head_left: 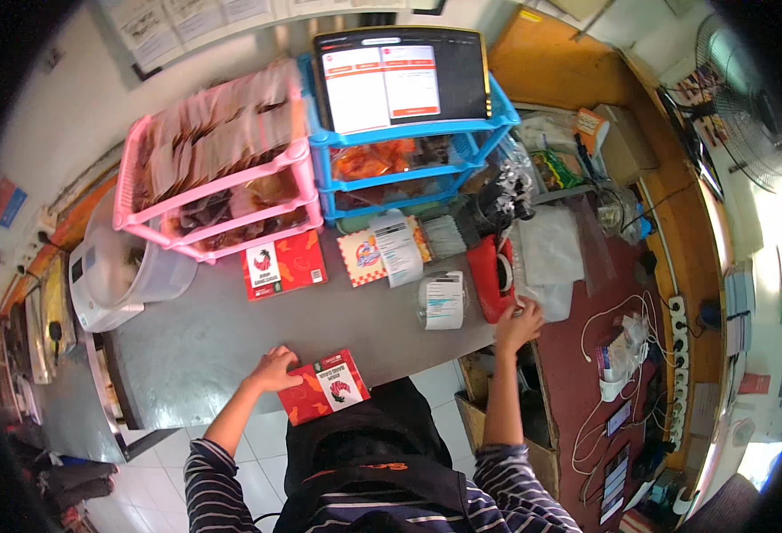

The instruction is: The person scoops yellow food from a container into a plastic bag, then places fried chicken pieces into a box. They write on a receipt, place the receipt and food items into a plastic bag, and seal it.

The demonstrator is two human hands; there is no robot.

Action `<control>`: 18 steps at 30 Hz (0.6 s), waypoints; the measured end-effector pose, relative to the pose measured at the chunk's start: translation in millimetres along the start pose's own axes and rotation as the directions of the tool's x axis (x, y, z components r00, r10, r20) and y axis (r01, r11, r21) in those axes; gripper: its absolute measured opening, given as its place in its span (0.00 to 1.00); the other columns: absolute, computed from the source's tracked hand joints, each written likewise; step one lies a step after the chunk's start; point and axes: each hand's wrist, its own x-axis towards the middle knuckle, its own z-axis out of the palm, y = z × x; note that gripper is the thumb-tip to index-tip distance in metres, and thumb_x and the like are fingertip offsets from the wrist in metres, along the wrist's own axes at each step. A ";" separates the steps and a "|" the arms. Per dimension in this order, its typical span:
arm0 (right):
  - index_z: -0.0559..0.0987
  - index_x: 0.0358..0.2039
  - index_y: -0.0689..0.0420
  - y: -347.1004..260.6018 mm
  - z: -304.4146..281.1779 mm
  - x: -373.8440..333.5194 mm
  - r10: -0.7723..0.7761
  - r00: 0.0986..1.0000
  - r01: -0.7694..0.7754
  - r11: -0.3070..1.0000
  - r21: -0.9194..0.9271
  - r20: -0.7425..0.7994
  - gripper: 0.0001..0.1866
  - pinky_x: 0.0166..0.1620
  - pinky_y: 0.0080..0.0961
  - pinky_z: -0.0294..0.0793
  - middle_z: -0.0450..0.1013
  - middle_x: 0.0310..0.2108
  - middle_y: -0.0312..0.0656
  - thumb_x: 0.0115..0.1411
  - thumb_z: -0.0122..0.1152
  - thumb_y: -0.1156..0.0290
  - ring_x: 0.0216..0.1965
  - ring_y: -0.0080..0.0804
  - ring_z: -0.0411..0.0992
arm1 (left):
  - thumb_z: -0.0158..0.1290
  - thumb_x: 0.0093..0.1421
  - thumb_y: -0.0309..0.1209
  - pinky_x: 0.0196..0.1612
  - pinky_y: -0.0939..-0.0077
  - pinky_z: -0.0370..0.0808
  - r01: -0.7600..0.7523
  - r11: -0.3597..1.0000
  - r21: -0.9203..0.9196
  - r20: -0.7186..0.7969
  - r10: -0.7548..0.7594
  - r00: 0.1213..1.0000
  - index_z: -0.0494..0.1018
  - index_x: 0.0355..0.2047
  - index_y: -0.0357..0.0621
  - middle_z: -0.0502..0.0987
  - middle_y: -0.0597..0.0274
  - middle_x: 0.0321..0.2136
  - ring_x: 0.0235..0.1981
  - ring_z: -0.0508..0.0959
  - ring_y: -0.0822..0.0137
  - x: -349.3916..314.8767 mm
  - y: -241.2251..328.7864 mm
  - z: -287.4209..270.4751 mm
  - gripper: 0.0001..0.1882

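At the near edge of the grey table, my left hand (275,369) grips the left side of a flat red cardboard food box (327,389) with a white panel. The box lies partly over the table edge, against my dark apron. My right hand (519,327) is at the near end of a red tape dispenser (489,282), its fingers curled together. Whatever is between those fingers is too small to make out. Beside the dispenser, a clear plastic packet with a white printed slip (444,300) rests on the table.
Another red box (284,265), a patterned card (362,258) and a paper slip (397,252) lie farther back. A pink rack (222,200) of packets and a blue rack (400,182) bearing a screen (402,78) stand behind. White plastic bags (546,249) lie right; a white tub (164,275) stands left.
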 end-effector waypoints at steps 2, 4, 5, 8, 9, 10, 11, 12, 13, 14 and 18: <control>0.78 0.28 0.58 35.3 18.9 32.3 0.089 0.921 -0.013 0.980 -0.198 0.380 0.10 0.49 0.35 0.63 0.67 0.47 0.49 0.56 0.53 0.65 0.47 0.44 0.65 | 0.54 0.49 0.44 0.55 0.63 0.60 -0.113 0.993 -0.028 -0.102 0.110 0.989 0.69 0.45 0.44 0.63 0.53 0.48 0.51 0.63 0.52 14.7 9.4 12.5 0.25; 0.79 0.28 0.59 72.1 22.6 55.2 -0.045 0.740 -0.157 0.959 0.237 0.671 0.12 0.51 0.34 0.62 0.67 0.48 0.49 0.56 0.54 0.63 0.49 0.43 0.65 | 0.53 0.50 0.44 0.52 0.64 0.64 -0.075 0.997 -0.019 -0.084 0.073 0.994 0.67 0.46 0.43 0.61 0.53 0.50 0.50 0.64 0.54 26.4 11.7 18.8 0.26; 0.79 0.29 0.59 82.1 28.1 63.3 -0.201 0.626 -0.274 0.848 0.453 0.754 0.13 0.51 0.33 0.62 0.66 0.49 0.50 0.57 0.55 0.61 0.49 0.43 0.65 | 0.53 0.51 0.44 0.51 0.65 0.65 -0.022 1.000 0.017 -0.055 0.023 0.998 0.67 0.46 0.42 0.61 0.54 0.51 0.50 0.64 0.55 33.6 10.9 16.5 0.26; 0.78 0.24 0.59 123.8 15.9 41.9 -0.322 0.748 -0.045 0.848 0.528 0.580 0.11 0.49 0.37 0.64 0.70 0.43 0.48 0.53 0.57 0.65 0.45 0.47 0.66 | 0.54 0.52 0.44 0.44 0.70 0.71 0.317 0.845 -0.432 0.333 -0.177 0.926 0.67 0.46 0.39 0.63 0.54 0.50 0.48 0.67 0.62 38.8 12.3 0.1 0.26; 0.78 0.23 0.59 130.7 15.9 34.8 -0.301 0.769 -0.024 0.868 0.496 0.563 0.09 0.47 0.39 0.65 0.70 0.41 0.47 0.53 0.57 0.68 0.43 0.49 0.67 | 0.56 0.51 0.43 0.43 0.72 0.71 0.265 0.856 -0.444 0.326 -0.122 0.938 0.67 0.45 0.38 0.66 0.54 0.49 0.47 0.69 0.64 38.0 16.3 -9.1 0.27; 0.78 0.24 0.59 133.0 18.1 26.8 -0.341 0.758 0.015 0.862 0.507 0.557 0.09 0.48 0.38 0.64 0.69 0.43 0.47 0.53 0.58 0.66 0.45 0.48 0.66 | 0.57 0.50 0.43 0.41 0.73 0.72 0.221 0.865 -0.451 0.313 -0.079 0.947 0.67 0.45 0.37 0.68 0.54 0.47 0.45 0.70 0.66 36.1 22.6 -19.1 0.27; 0.79 0.24 0.58 133.1 19.5 24.2 -0.299 0.773 0.013 0.889 0.457 0.560 0.10 0.49 0.38 0.63 0.68 0.45 0.47 0.53 0.59 0.65 0.47 0.47 0.65 | 0.59 0.49 0.43 0.40 0.74 0.73 0.178 0.873 -0.453 0.304 -0.037 0.952 0.67 0.44 0.36 0.71 0.54 0.45 0.43 0.72 0.68 35.3 31.7 -29.1 0.28; 0.79 0.25 0.58 129.1 20.3 24.6 -0.209 0.752 -0.025 0.938 0.345 0.625 0.10 0.51 0.37 0.62 0.68 0.47 0.48 0.53 0.60 0.63 0.48 0.45 0.65 | 0.61 0.47 0.42 0.40 0.74 0.73 0.095 0.864 -0.495 0.218 0.017 0.976 0.68 0.43 0.36 0.72 0.55 0.42 0.41 0.73 0.69 32.9 43.2 -36.8 0.29; 0.79 0.24 0.57 119.9 19.2 25.0 -0.157 0.861 0.067 0.978 0.198 0.484 0.09 0.50 0.37 0.62 0.68 0.46 0.46 0.52 0.60 0.65 0.48 0.45 0.65 | 0.63 0.45 0.41 0.41 0.74 0.73 0.020 0.850 -0.526 0.131 0.057 0.990 0.68 0.42 0.36 0.74 0.56 0.39 0.39 0.74 0.70 28.6 56.9 -41.9 0.29; 0.79 0.24 0.56 106.3 16.8 29.4 -0.088 0.924 0.100 0.995 -0.013 0.371 0.07 0.50 0.38 0.63 0.68 0.45 0.45 0.52 0.59 0.67 0.47 0.45 0.65 | 0.65 0.43 0.40 0.41 0.74 0.73 -0.039 0.836 -0.548 0.041 0.074 0.996 0.69 0.41 0.36 0.76 0.57 0.36 0.38 0.75 0.70 25.1 72.4 -44.4 0.29; 0.78 0.24 0.54 23.3 -31.4 27.5 -0.123 0.973 0.083 0.975 0.204 0.194 0.02 0.47 0.37 0.63 0.67 0.42 0.42 0.50 0.58 0.74 0.45 0.42 0.65 | 0.70 0.32 0.37 0.42 0.66 0.72 -0.225 0.949 -0.219 -0.527 0.079 0.846 0.67 0.39 0.42 0.76 0.53 0.35 0.38 0.77 0.57 20.6 130.6 -22.1 0.34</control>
